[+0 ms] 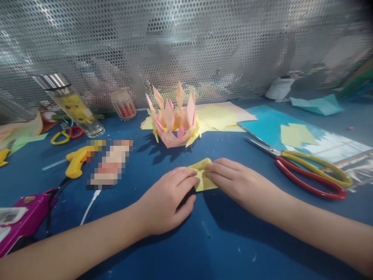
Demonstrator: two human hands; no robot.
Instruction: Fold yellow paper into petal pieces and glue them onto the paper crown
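Note:
A small sheet of yellow paper (206, 184) lies on the blue table with its far edge folded over. My left hand (171, 199) holds the left side of the paper, its fingertips pressed on the fold. From the right, my right hand (239, 179) pinches the same fold; its thumb is hidden. Just beyond both hands stands a folded-paper flower (175, 134) with upright peach points and pink and yellow pieces. Scissors (294, 161) with one red and one yellow handle lie beside my right forearm, blades partly open.
Left are a yellow glue gun (76, 161), a blurred-out flat object (112, 165) on a white cable, a purple device (27, 217) and a tilted glass bottle (77, 111). Behind are a glass jar (124, 104), yellow sheets (217, 118) and a perforated metal panel (204, 42). A blue sheet (262, 120) lies right.

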